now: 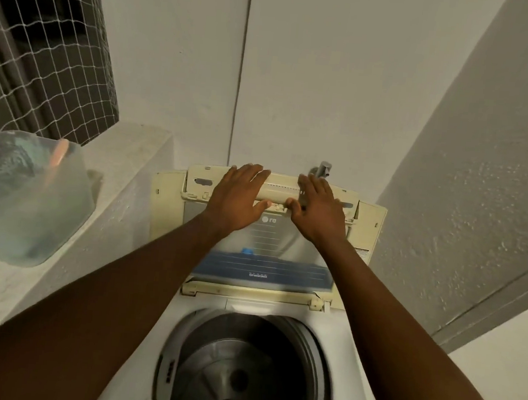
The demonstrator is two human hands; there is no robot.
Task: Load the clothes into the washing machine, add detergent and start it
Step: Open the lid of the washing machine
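Observation:
A white top-loading washing machine [348,350] stands below me with its folding lid [264,257] raised upright against the back wall. The dark drum [241,373] is exposed and no clothes show inside it. My left hand [237,197] and my right hand [316,209] both rest on the lid's cream top edge, fingers spread over it and thumbs hooked under the rim. A translucent plastic tub [23,198] with bluish clothes inside sits on the ledge at the left. No detergent is in view.
A tap [323,169] sticks out of the wall just behind the lid. A white ledge [123,187] runs along the left under a netted window [42,49]. A textured wall [468,185] closes in on the right.

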